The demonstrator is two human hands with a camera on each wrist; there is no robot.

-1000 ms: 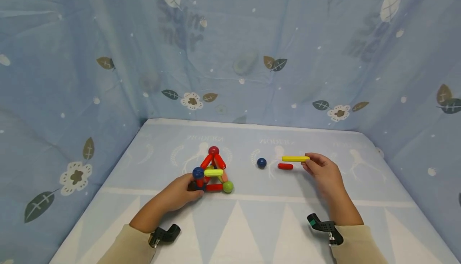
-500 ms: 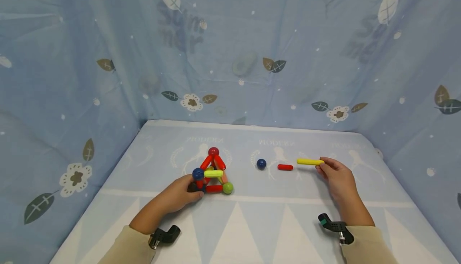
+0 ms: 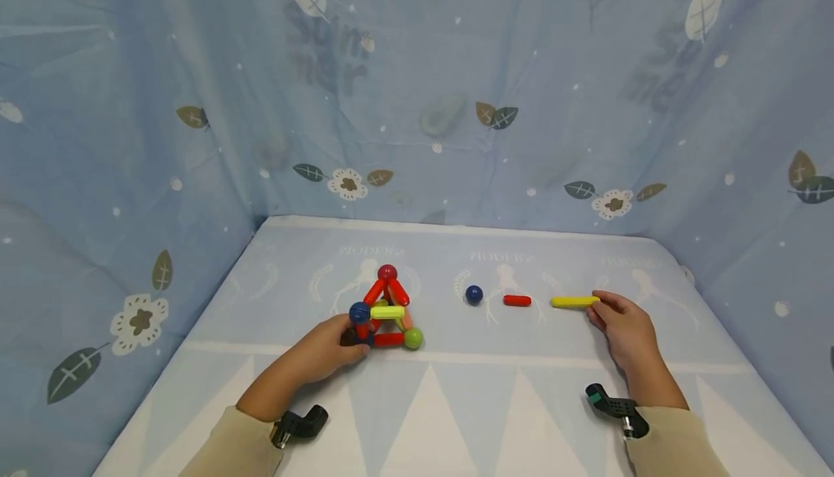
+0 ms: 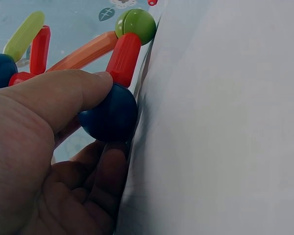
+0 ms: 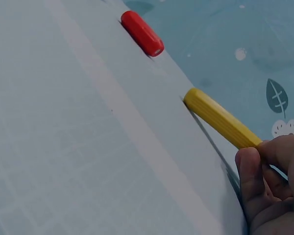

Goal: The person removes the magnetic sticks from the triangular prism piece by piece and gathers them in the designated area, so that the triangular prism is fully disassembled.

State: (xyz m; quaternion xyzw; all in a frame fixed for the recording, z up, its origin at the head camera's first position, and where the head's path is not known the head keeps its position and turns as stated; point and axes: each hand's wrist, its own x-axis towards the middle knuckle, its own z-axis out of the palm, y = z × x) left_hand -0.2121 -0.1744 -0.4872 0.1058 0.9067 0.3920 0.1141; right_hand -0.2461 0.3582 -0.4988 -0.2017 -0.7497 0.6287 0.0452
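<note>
My left hand grips a dark blue ball at the near left corner of a built frame of coloured rods and balls; the thumb lies over the ball in the left wrist view. A red rod joins that ball to a green ball. At the frame's top is a red ball. A yellow-green rod sticks out sideways from an upper blue ball. On the right, my right hand pinches one end of a yellow rod between thumb and fingertips, close over the table.
Between the hands, a loose blue ball and a short red rod lie on the patterned tablecloth. Blue printed curtains stand behind the table and at both sides.
My right hand has moved to the right and a little nearer with the yellow rod, lowering it to the right of the short red rod. The left hand and the frame have stayed put.
</note>
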